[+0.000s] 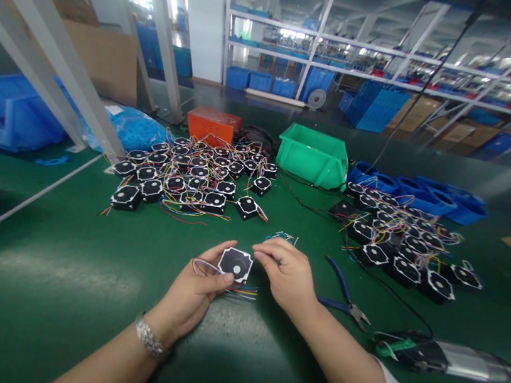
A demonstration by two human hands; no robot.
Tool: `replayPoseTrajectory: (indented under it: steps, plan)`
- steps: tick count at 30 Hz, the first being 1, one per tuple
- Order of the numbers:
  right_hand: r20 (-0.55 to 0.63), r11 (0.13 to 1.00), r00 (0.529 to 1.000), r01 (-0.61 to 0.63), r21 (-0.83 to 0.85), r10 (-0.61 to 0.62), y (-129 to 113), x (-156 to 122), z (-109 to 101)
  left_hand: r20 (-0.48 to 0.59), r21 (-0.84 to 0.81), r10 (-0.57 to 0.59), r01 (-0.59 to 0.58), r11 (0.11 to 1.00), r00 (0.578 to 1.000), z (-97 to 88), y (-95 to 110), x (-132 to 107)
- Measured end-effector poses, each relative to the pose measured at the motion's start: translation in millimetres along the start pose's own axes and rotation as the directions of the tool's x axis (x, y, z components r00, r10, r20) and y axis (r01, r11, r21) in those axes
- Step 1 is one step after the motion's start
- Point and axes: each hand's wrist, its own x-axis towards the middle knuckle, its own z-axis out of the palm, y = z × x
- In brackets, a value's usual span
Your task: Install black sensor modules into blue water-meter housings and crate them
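Note:
My left hand (196,291) is closed around a square black stepper motor (236,263) with pale metal corners, its round centre facing up. Thin coloured wires (244,292) stick out beneath the motor toward the right. Thumb and forefinger of my right hand (286,272) are pinched together close to the motor's upper right corner; whatever they hold is too small to make out. Behind my right hand lies a little heap of short wire pieces (282,236). Blue-handled cutting pliers (344,296) rest on the green tabletop (78,306), right of my right forearm.
Many wired motors (196,173) crowd the back left, with another group (401,237) at the right. A green bin (312,155), an orange box (212,125) and blue bins (426,193) stand behind. A corded electric screwdriver (464,361) lies at the right.

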Motion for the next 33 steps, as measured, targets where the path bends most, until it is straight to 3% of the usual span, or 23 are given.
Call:
replayPoseTrajectory:
  steps: [7, 12, 16, 18, 22, 27, 33]
  plan:
    - [-0.043, 0.985, 0.986, 0.158, -0.065, -0.161, 7, -5, 7, 0.012, -0.014, -0.014, 0.014, 1.000, 1.000, 0.1, 1, -1]
    - [0.078, 0.987, 0.987, 0.143, -0.072, -0.138, 0, -7, 9, 0.006, -0.056, -0.004, 0.005, 0.998, 1.000, -2.7, 1, 1]
    - [0.176, 0.990, 0.984, -0.012, -0.137, 0.036, 8, 4, -3, 0.005, -0.082, 0.000, 0.001, 0.997, 1.000, -5.0, 2, 2]
    - [0.122, 0.958, 0.972, -0.168, -0.231, 0.200, 25, 12, -16, -0.002, -0.074, 0.008, -0.009, 0.997, 1.000, -4.9, 1, 3]
    - [0.008, 0.808, 0.884, -0.424, -0.410, 0.468, 67, 23, -41, 0.005, -0.071, -0.005, 0.005, 0.997, 1.000, -2.6, 1, 3]
    - [0.118, 0.763, 0.831, -0.430, -0.483, 0.544, 87, 24, -44, -0.001, -0.041, -0.041, 0.041, 0.998, 0.999, -1.8, 1, 2]
    - [0.142, 0.767, 0.821, -0.436, -0.470, 0.553, 72, 26, -43, -0.029, -0.016, -0.031, 0.030, 0.999, 0.999, -3.9, 1, 2]
